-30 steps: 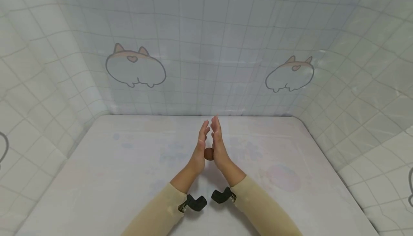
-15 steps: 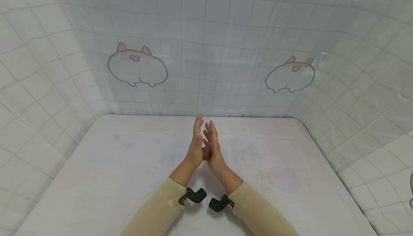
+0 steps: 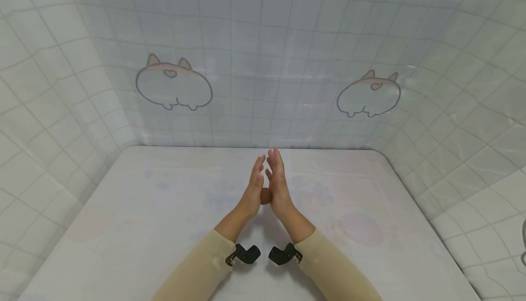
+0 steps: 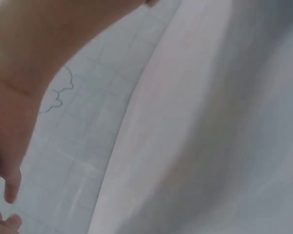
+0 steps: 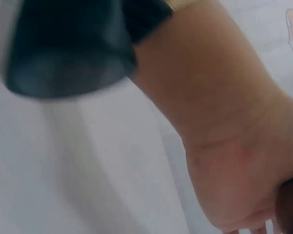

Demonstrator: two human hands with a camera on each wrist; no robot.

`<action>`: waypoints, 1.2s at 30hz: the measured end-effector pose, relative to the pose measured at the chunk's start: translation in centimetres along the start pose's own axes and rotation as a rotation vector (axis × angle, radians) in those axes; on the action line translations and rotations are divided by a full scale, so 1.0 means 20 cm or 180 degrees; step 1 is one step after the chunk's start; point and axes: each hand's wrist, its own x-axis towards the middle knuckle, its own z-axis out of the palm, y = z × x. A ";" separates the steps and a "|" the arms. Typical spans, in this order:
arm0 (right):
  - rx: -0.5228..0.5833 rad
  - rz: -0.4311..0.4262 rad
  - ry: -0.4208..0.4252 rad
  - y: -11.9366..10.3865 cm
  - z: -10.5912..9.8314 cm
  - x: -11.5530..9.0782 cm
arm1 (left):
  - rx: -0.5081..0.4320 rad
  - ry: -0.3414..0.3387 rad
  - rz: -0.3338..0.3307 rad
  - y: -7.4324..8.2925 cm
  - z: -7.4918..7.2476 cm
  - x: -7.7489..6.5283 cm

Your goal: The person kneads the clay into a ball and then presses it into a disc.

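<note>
A smooth brown ball (image 3: 266, 196) sits between the facing palms in the head view, around the middle of the table. My left hand (image 3: 250, 196) presses against it from the left, fingers straight and pointing away. From the other side my right hand (image 3: 281, 191) presses with its palm, its straight fingers reaching slightly farther forward. Both hands lean toward each other, and their fingertips come close together. In the right wrist view, the ball (image 5: 290, 207) shows dark at the right edge beside a palm (image 5: 229, 175). The left wrist view has a forearm and part of a hand (image 4: 10, 131).
A white table (image 3: 135, 228) with faint pastel prints spreads beneath the hands. Gridded sheeting (image 3: 263, 86) with cartoon animal drawings rises behind it and along both sides. Black camera mounts (image 3: 248, 254) stick out from both beige sleeves (image 3: 197, 266), close to each other.
The palms slide back and forth against each other with the ball between them. Half a second ago the left hand was farther forward; now the right one is. The ball has shifted slightly right since then.
</note>
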 end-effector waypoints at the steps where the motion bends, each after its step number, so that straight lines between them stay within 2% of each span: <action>1: -0.0067 0.0028 0.0004 0.01 -0.01 0.01 | -0.0007 -0.0026 0.0028 0.00 0.01 -0.01; 7: -0.0436 0.0425 -0.0101 0.06 -0.04 0.02 | -0.0166 -0.0060 0.0354 0.02 0.03 -0.03; 11: -0.0584 0.0570 -0.0375 0.09 -0.04 0.01 | -0.0278 0.0094 0.0476 0.04 0.02 -0.03; 16: -0.0756 0.0539 -0.0599 0.09 -0.01 -0.02 | -0.0376 0.0363 0.0527 0.05 -0.01 0.00; 20: -0.0803 0.0395 -0.0673 0.07 0.01 -0.04 | -0.0324 0.0499 0.0425 0.05 -0.03 0.02; 23: -0.0784 0.0256 -0.0700 0.05 0.02 -0.04 | -0.0295 0.0499 0.0286 0.04 -0.05 0.04; 26: -0.0809 0.0100 -0.0718 0.03 0.02 -0.03 | -0.0258 0.0416 0.0124 0.04 -0.06 0.05; 30: -0.0881 -0.0105 -0.0651 0.00 0.01 -0.01 | -0.0202 0.0202 -0.0068 0.03 -0.05 0.05; 36: -0.1074 -0.0271 -0.0451 -0.03 -0.01 0.04 | -0.0219 0.0045 -0.0207 0.01 -0.01 0.02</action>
